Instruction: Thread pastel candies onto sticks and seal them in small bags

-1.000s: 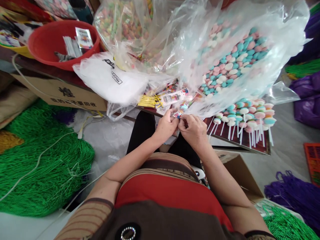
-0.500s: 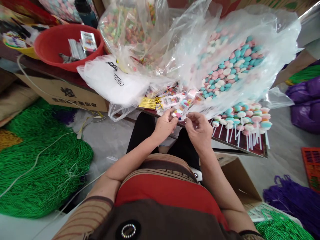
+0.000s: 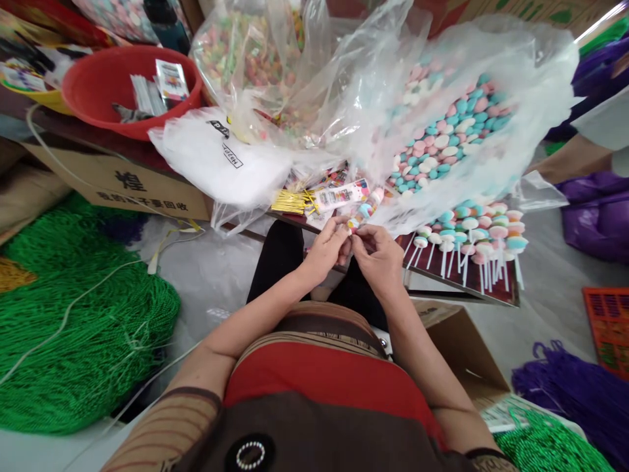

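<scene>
Close together at the table's front edge, both my hands work at the near end of a wrapped candy skewer (image 3: 365,211), its clear bag showing colourful pieces. My left hand (image 3: 325,252) pinches that end between thumb and fingers. My right hand (image 3: 381,257) is closed at the same spot, fingertips touching the wrapper; whether a small tie is between them is hidden. Just beyond lie a printed candy bag (image 3: 341,195) and a bundle of gold twist ties (image 3: 289,202). Right of my hands, marshmallow lollipops (image 3: 470,229) lie in a heap, white sticks over the edge.
A big clear bag of pastel candies (image 3: 445,141) spreads behind the lollipops. White printed bags (image 3: 221,157) and a red basin (image 3: 98,82) are to the left. Green cords (image 3: 88,321) cover the left floor; an open carton (image 3: 462,354) stands below right.
My right hand has moved left and closed in beside my left hand at the skewer's wrapped end. My left hand has stayed nearly in place.
</scene>
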The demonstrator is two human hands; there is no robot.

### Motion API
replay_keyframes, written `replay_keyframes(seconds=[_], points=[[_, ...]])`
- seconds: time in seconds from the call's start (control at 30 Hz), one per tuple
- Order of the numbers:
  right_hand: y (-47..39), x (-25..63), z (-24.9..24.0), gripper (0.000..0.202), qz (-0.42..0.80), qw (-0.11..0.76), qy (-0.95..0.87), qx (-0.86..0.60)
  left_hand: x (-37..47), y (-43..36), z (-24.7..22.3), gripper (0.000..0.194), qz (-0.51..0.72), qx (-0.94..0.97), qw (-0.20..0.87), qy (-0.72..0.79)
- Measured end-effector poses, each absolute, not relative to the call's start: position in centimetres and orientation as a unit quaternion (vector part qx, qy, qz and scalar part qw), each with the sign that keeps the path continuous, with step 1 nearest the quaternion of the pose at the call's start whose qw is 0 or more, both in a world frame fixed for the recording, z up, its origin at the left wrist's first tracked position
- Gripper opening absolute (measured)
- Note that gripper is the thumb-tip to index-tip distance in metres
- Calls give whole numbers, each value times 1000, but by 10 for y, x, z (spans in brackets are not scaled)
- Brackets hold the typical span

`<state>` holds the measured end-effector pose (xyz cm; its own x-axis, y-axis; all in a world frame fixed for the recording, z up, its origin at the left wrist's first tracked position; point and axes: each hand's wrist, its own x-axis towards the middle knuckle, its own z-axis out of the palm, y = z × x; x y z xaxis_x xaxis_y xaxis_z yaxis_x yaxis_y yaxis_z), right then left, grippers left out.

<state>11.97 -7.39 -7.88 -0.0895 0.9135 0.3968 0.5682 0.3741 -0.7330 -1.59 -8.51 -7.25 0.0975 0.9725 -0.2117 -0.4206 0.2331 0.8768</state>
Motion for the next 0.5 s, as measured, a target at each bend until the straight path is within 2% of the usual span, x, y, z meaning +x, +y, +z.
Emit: replay_keyframes(seconds=[0.23, 0.5], points=[[-73, 119, -85, 14, 110, 401, -748, -517, -15, -83, -69, 30, 531, 223, 729, 370], [-69, 119, -87, 15, 70, 410, -738, -532, -14, -84, -65, 42, 512, 246, 732, 377]])
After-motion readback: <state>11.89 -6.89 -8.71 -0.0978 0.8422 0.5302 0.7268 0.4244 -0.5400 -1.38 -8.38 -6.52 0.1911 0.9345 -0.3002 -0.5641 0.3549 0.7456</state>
